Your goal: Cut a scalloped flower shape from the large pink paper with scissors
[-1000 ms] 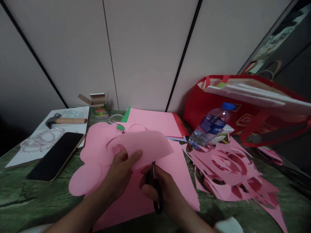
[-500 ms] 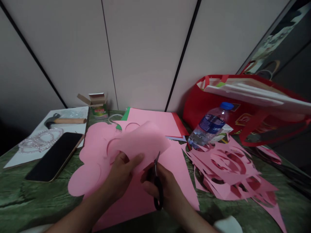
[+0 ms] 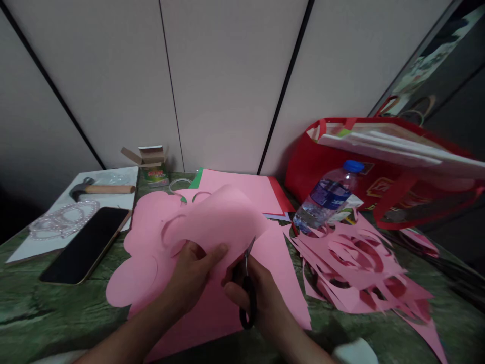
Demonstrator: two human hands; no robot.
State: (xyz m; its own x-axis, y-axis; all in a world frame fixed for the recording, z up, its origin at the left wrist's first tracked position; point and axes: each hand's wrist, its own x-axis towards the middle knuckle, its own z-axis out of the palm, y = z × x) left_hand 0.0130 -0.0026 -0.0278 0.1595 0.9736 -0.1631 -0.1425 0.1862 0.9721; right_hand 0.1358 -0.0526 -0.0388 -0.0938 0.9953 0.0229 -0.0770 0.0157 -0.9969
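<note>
Centre of frame: a curved, loose piece of pink paper (image 3: 223,217), raised above the surface (image 3: 22,308) and tilted. The left hand (image 3: 193,275) grips its near edge, thumb on top, the other fingers partly hidden underneath.

Right hand (image 3: 261,288), just right of centre, has its fingers closed round the black handles of a pair of metal-bladed scissors (image 3: 249,293). Blades point up the frame, tips at the paper's lower right side; I cannot tell how far apart they stand.

Beneath both hands, a stack of flat pink sheets (image 3: 282,273). Left of centre, rounded pink paper cut-outs (image 3: 131,280) lie overlapping. Lower right, a heap of pink paper offcuts with curved holes (image 3: 326,253).

Beyond the heap, a clear plastic bottle with blue cap and label (image 3: 329,194) leans near a large red bag (image 3: 308,167), right side of frame.

Left side: a black-screened phone (image 3: 85,245), a coil of pale translucent beads (image 3: 62,220), and a wooden-handled claw hammer (image 3: 109,189). Left of centre, farther back: a small green cardboard box, flaps up (image 3: 156,174).
</note>
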